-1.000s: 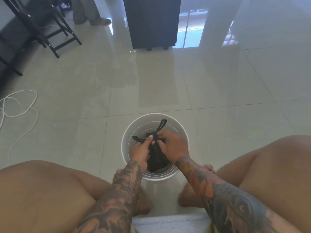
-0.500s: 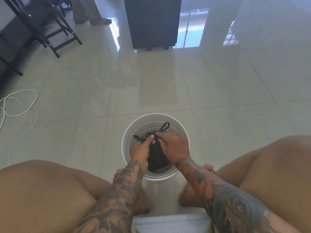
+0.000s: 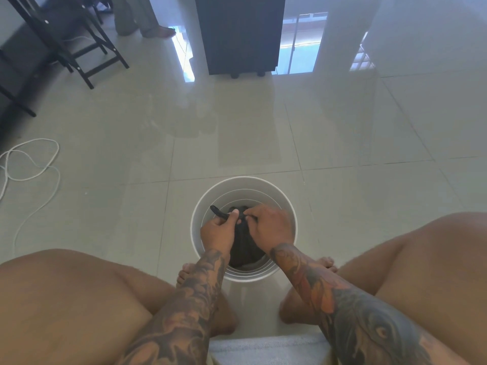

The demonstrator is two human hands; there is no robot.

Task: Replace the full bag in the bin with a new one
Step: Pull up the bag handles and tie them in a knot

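Black bag (image 3: 243, 248) sits down inside the white bin (image 3: 243, 181), right under your hands. Your left hand (image 3: 218, 231) pinches one tie strip running up-left, your right hand (image 3: 271, 223) pinches the bag's neck, so I'd guess you lift straight up.

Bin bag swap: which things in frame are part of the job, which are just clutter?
Job: white bin; black bag inside it; left hand gripping a bag tie; right hand gripping the bag top.

Clutter: white cable; dark chair; dark cabinet.
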